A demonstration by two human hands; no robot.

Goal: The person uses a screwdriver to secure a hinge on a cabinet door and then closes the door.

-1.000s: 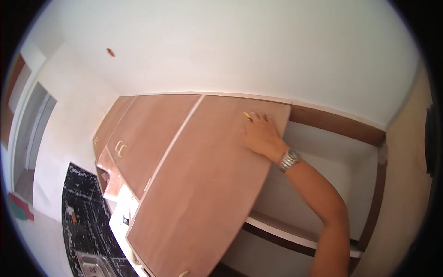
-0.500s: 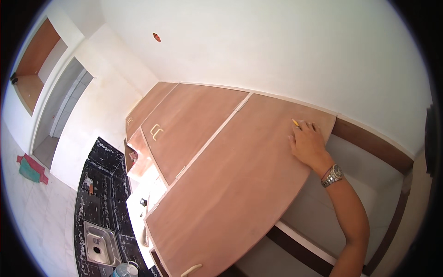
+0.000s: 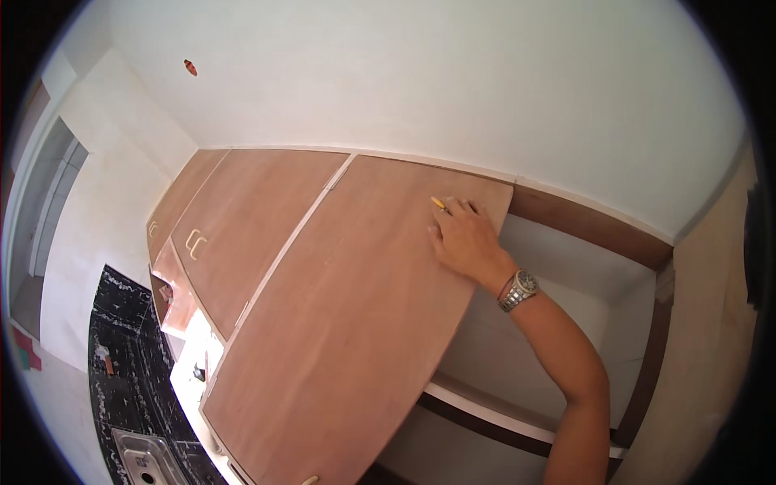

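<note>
My right hand, a metal watch on its wrist, rests near the top free corner of a brown wooden cabinet door. Its fingers are bent around a thin yellow stick, pencil-like, whose end pokes out past the fingertips. The rest of the stick is hidden by the hand. Hinges run along the door's left side, and the door stands ajar over the pale cabinet interior. A cream handle shows at its lower end. My left hand is not in view.
Closed cabinet doors with cream handles continue to the left. Below them are a black marbled counter and a steel sink. A dark brown and white divider crosses the cabinet. A white wall rises behind.
The whole view has swung to the right, so the cabinets and my right hand appear further left. My hand keeps its place on the door, still holding the yellow stick.
</note>
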